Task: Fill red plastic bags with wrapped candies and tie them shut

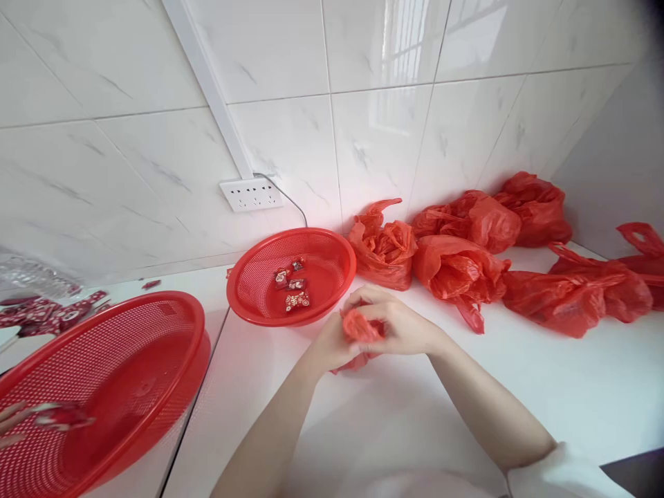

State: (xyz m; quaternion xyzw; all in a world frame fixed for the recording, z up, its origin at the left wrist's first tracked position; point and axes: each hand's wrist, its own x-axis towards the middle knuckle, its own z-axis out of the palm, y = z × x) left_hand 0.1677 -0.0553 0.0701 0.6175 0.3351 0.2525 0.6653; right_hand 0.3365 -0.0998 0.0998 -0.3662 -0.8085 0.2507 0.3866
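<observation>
Both my hands meet over the white table, gathered round a crumpled red plastic bag (359, 328). My left hand (332, 343) is closed on the bag's left side. From above and the right, my right hand (398, 322) closes on the same bag, its fingers bent over the top. Part of the bag shows below the hands; what it contains is hidden. Just beyond them stands a red plastic basket (239, 303) with several small red printed packets (297, 299) on its bottom. A tied red bag (382, 250) stands behind my right hand.
More red plastic bags (461, 271) line the wall to the right. At the left is a larger red basket (179, 304), where another person's hand (11, 420) holds a blurred packet. Red packets (57, 311) lie behind it. A socket strip (252, 194) with a cable is on the wall.
</observation>
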